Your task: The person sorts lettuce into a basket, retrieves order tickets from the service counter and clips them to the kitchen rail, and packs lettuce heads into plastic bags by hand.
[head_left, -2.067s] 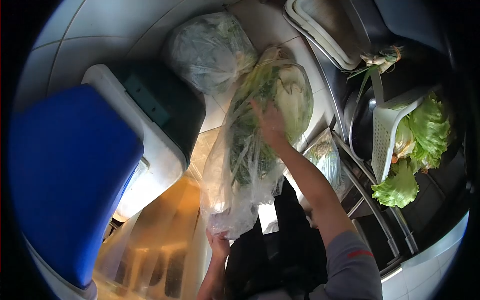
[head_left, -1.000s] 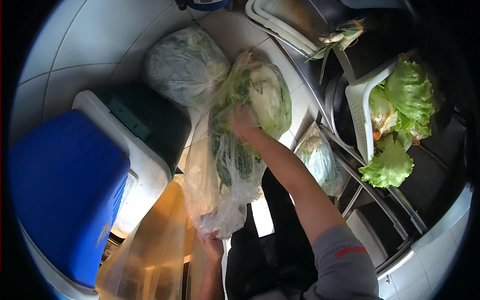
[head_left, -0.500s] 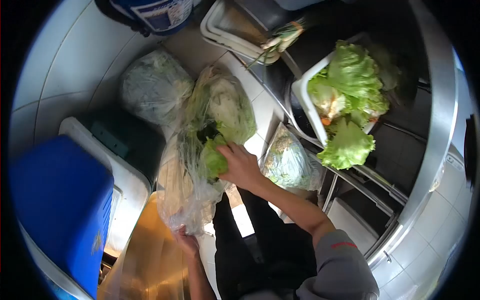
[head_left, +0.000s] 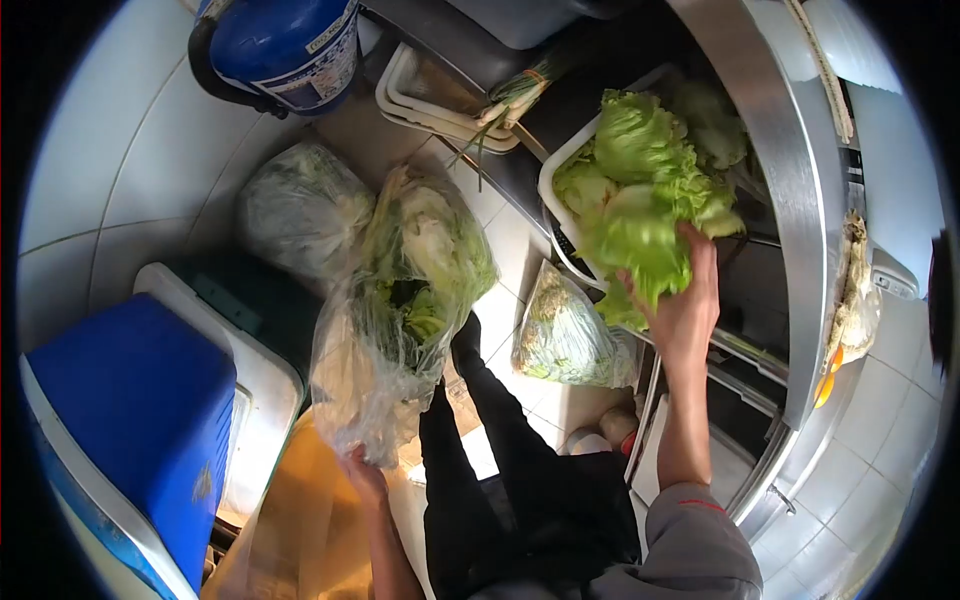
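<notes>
My left hand (head_left: 365, 474) grips the lower edge of a large clear plastic bag (head_left: 345, 385), whose mouth gapes toward me. Leafy greens (head_left: 425, 315) and a pale head (head_left: 428, 240) show inside the bag. Over at the right, my right hand (head_left: 685, 295) holds a green lettuce piece (head_left: 640, 240), slightly blurred, above a white basket (head_left: 548, 190). More lettuce (head_left: 635, 135) is heaped in that basket, and the held piece overlaps it.
Another filled bag (head_left: 305, 205) lies beside the wall, and a smaller one (head_left: 565, 335) stands by the metal rack. Around them are a blue bucket (head_left: 290, 50), white trays (head_left: 400, 85), spring onions (head_left: 515, 98), a blue bin (head_left: 135, 400) and a metal counter edge (head_left: 800, 200).
My right hand has come out of the bag with lettuce and moved right to the basket. The left hand still holds the bag's edge. The view has shifted rightward.
</notes>
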Tool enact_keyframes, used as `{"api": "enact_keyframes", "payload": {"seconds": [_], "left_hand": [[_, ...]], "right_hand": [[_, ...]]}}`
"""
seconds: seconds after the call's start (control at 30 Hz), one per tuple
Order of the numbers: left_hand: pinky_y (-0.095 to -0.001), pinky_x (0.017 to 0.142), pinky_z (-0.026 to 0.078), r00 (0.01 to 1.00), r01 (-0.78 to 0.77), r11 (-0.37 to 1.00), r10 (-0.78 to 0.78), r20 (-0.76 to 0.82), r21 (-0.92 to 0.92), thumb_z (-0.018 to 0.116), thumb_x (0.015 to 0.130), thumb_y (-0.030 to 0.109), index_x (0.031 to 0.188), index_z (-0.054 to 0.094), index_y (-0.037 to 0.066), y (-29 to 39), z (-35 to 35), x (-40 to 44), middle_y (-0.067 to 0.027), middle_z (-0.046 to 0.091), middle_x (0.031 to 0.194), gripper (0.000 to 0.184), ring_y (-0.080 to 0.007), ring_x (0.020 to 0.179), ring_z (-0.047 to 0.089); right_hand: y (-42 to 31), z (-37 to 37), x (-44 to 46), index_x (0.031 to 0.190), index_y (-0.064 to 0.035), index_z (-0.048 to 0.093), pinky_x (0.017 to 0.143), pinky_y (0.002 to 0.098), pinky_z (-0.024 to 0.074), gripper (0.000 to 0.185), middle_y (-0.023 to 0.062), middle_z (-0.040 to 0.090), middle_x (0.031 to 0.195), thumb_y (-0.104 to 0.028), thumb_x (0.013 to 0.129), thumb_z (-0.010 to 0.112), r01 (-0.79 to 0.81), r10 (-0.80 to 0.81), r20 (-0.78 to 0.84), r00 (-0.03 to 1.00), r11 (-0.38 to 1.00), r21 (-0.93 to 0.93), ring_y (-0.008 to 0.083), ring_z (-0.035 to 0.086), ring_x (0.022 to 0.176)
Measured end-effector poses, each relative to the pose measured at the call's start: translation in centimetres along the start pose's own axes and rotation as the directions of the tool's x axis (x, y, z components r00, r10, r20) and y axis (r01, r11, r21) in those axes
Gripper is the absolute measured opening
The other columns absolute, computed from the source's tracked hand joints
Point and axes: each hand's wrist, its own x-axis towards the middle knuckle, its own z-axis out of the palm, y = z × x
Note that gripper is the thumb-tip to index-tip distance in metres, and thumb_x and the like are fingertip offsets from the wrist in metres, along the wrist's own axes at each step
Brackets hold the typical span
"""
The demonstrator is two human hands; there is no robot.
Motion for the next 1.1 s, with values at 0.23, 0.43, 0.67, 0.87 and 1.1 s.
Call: {"api": "enact_keyframes", "payload": {"seconds": [0.23, 0.43, 0.67, 0.87, 1.1], "left_hand": [[-0.0233, 0.052, 0.044, 0.998, -0.029, 0.987, 0.02, 0.057, 0.156, 0.042, 0.08, 0.013, 0.094, 0.048, 0.008, -1.5, -2.2, 1.0, -0.0039, 0.055, 0.086, 0.016, -0.0118, 0.067, 0.054], [-0.0313, 0.086, 0.036, 0.991, 0.024, 0.995, -0.037, 0.129, 0.097, 0.041, 0.074, 0.001, 0.109, 0.041, 0.0, 2.1, 0.3, -1.0, -0.0107, 0.047, 0.107, 0.035, -0.0205, 0.098, 0.045], [-0.0337, 0.084, 0.041, 0.986, 0.08, 0.997, -0.077, 0.148, -0.013, 0.044, 0.073, 0.006, 0.11, 0.044, 0.002, 1.8, 0.5, -1.5, -0.0099, 0.051, 0.105, 0.037, -0.0216, 0.098, 0.05], [-0.037, 0.085, 0.042, 0.982, 0.188, 0.975, -0.185, 0.037, -0.118, 0.041, 0.074, 0.006, 0.112, 0.043, 0.003, 0.9, -2.0, -1.4, -0.0112, 0.05, 0.11, 0.038, -0.0233, 0.102, 0.048], [-0.0348, 0.085, 0.042, 0.965, 0.239, 0.961, -0.218, 0.145, -0.143, 0.044, 0.074, 0.013, 0.111, 0.048, 0.003, 2.3, -1.7, -1.5, -0.009, 0.054, 0.106, 0.038, -0.022, 0.096, 0.053]], "right_hand": [[1.3, 2.3, 1.9, 0.124, -0.023, 0.04, 0.086, 0.0414, 0.0358, 0.074, 0.012, 0.035, 0.125, -0.025, 0.058, 0.074, 0.155, -0.159, 0.014, 0.987, 0.939, -0.306, 0.033, 0.039, 0.108], [1.5, 2.3, 2.3, 0.126, -0.026, 0.039, 0.088, 0.0463, 0.0307, 0.071, 0.011, 0.033, 0.13, -0.047, 0.064, 0.065, 0.166, -0.156, 0.058, 0.986, 0.896, -0.411, 0.0324, 0.035, 0.113], [-8.6, 7.8, -6.5, 0.095, -0.0037, 0.058, 0.079, 0.0352, 0.0403, 0.024, 0.01, 0.055, 0.096, -0.005, 0.071, 0.06, -0.157, -0.383, 0.443, 0.811, 0.588, 0.794, 0.0266, 0.051, 0.092], [-11.9, 33.1, -12.2, 0.113, 0.0043, 0.047, 0.079, 0.0364, 0.0444, 0.046, 0.0237, 0.048, 0.112, -0.015, 0.073, 0.06, 0.568, -0.491, 0.866, 0.091, 0.74, 0.361, 0.0325, 0.052, 0.096], [-8.5, 41.0, -15.7, 0.123, -0.0008, 0.036, 0.085, 0.0407, 0.0375, 0.068, 0.0209, 0.044, 0.117, -0.024, 0.068, 0.068, 0.656, -0.21, 0.972, -0.11, 0.719, 0.23, 0.0314, 0.047, 0.1]]}}
